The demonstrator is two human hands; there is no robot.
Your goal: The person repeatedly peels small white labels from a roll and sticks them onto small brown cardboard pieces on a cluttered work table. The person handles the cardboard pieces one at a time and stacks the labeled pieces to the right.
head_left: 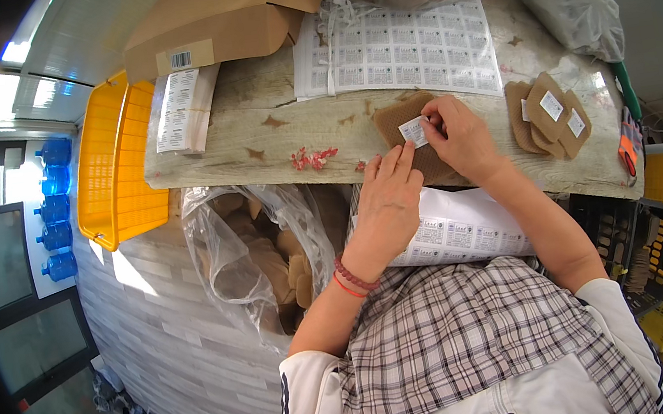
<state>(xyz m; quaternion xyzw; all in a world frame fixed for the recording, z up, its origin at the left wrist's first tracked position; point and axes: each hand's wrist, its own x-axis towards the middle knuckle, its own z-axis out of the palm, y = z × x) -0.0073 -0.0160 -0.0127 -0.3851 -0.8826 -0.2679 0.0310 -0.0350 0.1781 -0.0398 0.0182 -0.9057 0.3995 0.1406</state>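
Observation:
A tan, mesh-textured pad (399,116) lies near the front edge of the wooden table, partly covered by my hands. On it sits a small white printed label (413,132). My right hand (462,141) pinches the label's right side between thumb and fingers. Stretched fingers of my left hand (387,204) rest at the label's lower edge, on the pad. Across my lap, below the table edge, a sheet of printed labels (467,232) lies under my forearms. To the right, several similar tan pads (556,117) overlap in a loose pile, with white labels on them.
More label sheets (419,47) spread behind my hands. A cardboard box (226,21), a packet of printed slips (186,113) and plastic bags (571,4) stand around the tabletop. A yellow crate (115,159) is at left; an open bag of tan pieces (262,248) sits below the edge.

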